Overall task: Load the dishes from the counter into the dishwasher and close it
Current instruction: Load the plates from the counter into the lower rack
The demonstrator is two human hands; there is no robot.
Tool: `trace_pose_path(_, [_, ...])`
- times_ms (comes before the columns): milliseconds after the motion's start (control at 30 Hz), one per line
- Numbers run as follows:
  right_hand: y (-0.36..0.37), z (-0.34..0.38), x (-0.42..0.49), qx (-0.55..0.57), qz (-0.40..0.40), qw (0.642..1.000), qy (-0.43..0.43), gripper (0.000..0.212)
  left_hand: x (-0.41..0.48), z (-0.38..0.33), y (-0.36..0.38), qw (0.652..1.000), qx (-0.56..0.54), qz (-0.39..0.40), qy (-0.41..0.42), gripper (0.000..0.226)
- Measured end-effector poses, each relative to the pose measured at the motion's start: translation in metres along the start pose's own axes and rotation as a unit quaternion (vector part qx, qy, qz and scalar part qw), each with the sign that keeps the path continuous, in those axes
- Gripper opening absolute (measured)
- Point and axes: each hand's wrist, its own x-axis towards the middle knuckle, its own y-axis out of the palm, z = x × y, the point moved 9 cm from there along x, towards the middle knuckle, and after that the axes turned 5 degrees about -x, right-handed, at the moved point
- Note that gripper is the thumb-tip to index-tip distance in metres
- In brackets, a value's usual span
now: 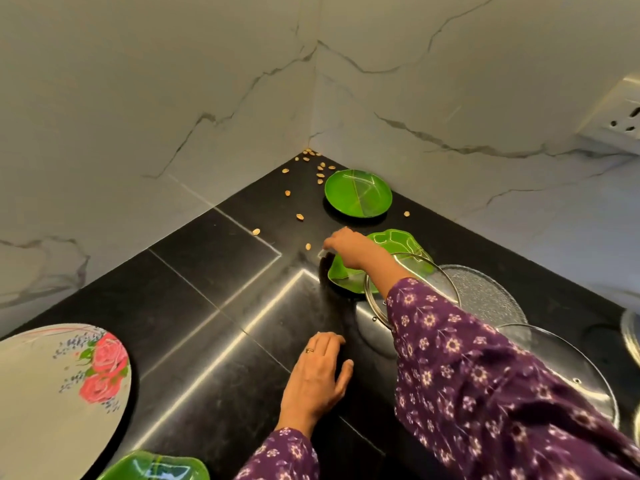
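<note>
Under the sleeve (485,358), half-hidden lid (375,306)

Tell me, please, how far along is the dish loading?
Done: nothing visible; the dishwasher is out of view. In hand: the right hand reaches the leaf-shaped green plate, grip unclear; the left hand rests on the counter. Left: the round green plate, floral plate and glass lid lie there.

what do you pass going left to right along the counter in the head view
rose-patterned plate → green dish at the bottom edge → left hand → textured glass plate → big glass lid
</note>
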Motion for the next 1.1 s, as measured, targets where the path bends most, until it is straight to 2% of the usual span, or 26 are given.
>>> trace_pose_path(100, [0.006,0.004,0.008,-0.069,0.022,0.997,0.013,0.037,0.0,-0.001,0.0,1.0,0.007,0.0,0.005,0.035])
trace_pose_path(200, [0.004,0.005,0.01,-0.115,0.009,0.993,0.006,0.033,0.0,0.0,0.0,1.0,0.009,0.001,0.005,0.035])
trace_pose_path(433, [-0.04,-0.008,0.005,-0.084,-0.073,0.993,-0.024,0.035,0.0,-0.001,0.0,1.0,0.008,0.004,0.005,0.034])
trace_pose_path(567, [-0.078,-0.018,-0.011,-0.071,-0.136,0.988,-0.032,0.029,0.0,-0.001,0.0,1.0,0.003,0.009,-0.004,0.037])
trace_pose_path(667, [-0.111,-0.028,-0.037,-0.053,-0.245,0.968,-0.028,0.019,-0.001,0.0,-0.001,1.0,0.002,0.013,-0.008,0.038])
trace_pose_path(767, [-0.145,-0.045,-0.085,-0.001,-0.405,0.914,0.003,0.016,-0.001,0.0,-0.003,1.0,0.008,0.014,-0.007,0.039])
trace_pose_path(933, [-0.171,-0.089,-0.21,0.108,-0.597,0.781,0.149,0.019,-0.001,-0.002,-0.004,1.0,0.01,0.017,0.001,0.039])
trace_pose_path(1000, [-0.164,-0.109,-0.267,0.16,-0.638,0.722,0.217,0.012,0.0,-0.002,-0.004,1.0,0.011,0.017,0.003,0.04])
trace_pose_path(1100, [-0.127,-0.135,-0.349,0.242,-0.649,0.651,0.313,0.012,0.001,-0.006,-0.002,0.999,0.02,0.01,0.025,0.041])
